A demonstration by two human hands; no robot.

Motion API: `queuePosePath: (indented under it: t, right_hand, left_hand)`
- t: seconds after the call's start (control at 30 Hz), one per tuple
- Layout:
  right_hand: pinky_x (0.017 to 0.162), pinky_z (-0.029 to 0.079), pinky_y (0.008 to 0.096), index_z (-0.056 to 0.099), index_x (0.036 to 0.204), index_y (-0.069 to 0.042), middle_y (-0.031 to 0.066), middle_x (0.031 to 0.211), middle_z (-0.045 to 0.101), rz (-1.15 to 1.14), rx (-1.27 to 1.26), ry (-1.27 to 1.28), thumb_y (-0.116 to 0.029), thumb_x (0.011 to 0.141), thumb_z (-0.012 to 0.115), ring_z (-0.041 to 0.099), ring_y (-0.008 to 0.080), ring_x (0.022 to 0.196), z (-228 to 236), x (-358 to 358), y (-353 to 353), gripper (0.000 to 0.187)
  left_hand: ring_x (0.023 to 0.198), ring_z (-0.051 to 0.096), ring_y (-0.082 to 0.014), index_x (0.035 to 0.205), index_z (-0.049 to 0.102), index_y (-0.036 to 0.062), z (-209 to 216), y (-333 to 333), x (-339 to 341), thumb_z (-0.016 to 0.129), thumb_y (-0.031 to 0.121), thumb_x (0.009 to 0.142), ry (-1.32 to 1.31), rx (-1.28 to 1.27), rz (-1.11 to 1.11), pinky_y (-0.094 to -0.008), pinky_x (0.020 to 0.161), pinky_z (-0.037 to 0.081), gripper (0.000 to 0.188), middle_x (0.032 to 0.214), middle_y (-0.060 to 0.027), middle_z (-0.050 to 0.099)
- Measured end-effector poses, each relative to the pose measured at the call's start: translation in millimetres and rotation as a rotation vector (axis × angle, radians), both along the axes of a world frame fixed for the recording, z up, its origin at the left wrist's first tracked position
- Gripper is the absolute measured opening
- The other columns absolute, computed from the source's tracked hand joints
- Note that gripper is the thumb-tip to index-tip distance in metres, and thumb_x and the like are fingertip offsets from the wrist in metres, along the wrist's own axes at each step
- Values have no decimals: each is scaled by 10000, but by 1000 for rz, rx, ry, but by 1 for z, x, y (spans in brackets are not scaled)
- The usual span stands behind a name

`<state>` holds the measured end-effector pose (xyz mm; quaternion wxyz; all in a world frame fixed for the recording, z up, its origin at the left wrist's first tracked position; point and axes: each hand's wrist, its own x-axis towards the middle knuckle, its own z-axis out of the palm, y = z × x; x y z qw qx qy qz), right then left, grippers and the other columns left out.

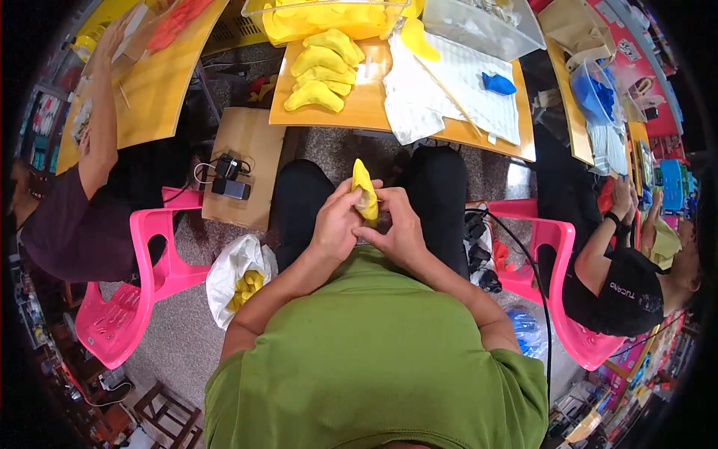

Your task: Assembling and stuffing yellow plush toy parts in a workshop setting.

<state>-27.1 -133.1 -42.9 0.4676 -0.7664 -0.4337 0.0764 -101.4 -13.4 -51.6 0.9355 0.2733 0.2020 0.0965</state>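
Above my lap, both hands hold a yellow banana-shaped fabric piece [362, 179], its tip pointing up and away. A gap in its side shows something pale inside. My left hand [334, 226] is closed round its left side, the thumb near the gap. On the other side my right hand [402, 226] grips its lower right with bent fingers. Beyond my knees, several plump yellow banana shapes [323, 69] lie piled on the wooden table [366, 118]. A flatter yellow piece [419, 40] rests on a white cloth [499, 120] beside a thin wooden stick [453, 96].
A small blue stuffed shape [499, 84] lies on the cloth. Behind are a bin of yellow pieces [329, 21] and a clear bin [486, 37]. By my left leg stands a white bag [224, 273] with yellow pieces. Co-workers sit on both sides near pink chairs [146, 247].
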Motion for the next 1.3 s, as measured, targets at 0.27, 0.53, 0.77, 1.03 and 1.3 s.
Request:
queuePosePath:
  t: [0.27, 0.53, 0.77, 1.03, 1.3]
  right_hand:
    - [640, 433, 228, 545, 1052, -1, 78, 878, 541, -47, 4, 296, -23, 814, 591, 541, 121, 754, 12, 5, -8, 243]
    - [579, 424, 247, 558, 1049, 9, 56, 801, 545, 20, -148, 404, -19, 859, 509, 521, 119, 644, -3, 20, -31, 198]
    - [514, 442, 209, 590, 1014, -1, 45, 767, 586, -71, -274, 739, -132, 902, 522, 532, 68, 621, -16, 22, -50, 185]
    - [550, 468, 220, 570, 1070, 13, 75, 834, 620, 3, -81, 1135, -158, 908, 501, 560, 104, 636, 5, 15, -44, 245]
    - [759, 462, 248, 492, 1229, 1, 77, 1055, 552, 47, 146, 670, -76, 821, 642, 577, 142, 871, 16, -7, -28, 442]
  left_hand:
    - [1180, 471, -228, 1358, 332, 14, -10, -2, -8, 414, 196, 939, -106, -140, -2, -402, 984, 370, 464, 1316, -131, 475]
    - [1063, 523, -210, 1352, 340, 43, -51, 17, -29, 541, 161, 888, 301, -50, 53, -361, 859, 444, 520, 1207, -120, 546]
    - [1016, 531, -176, 1320, 383, 43, -68, 12, -39, 552, 176, 881, 340, 43, -23, -323, 809, 473, 489, 1193, -92, 532]
    - [1037, 553, -179, 1322, 388, 20, -39, 2, -28, 578, 163, 883, -15, 13, -259, -297, 788, 500, 500, 1260, -110, 486]
    - [661, 585, -80, 1023, 615, 3, -16, 3, -28, 672, 62, 814, 42, 300, -118, -200, 623, 497, 225, 827, -41, 636]
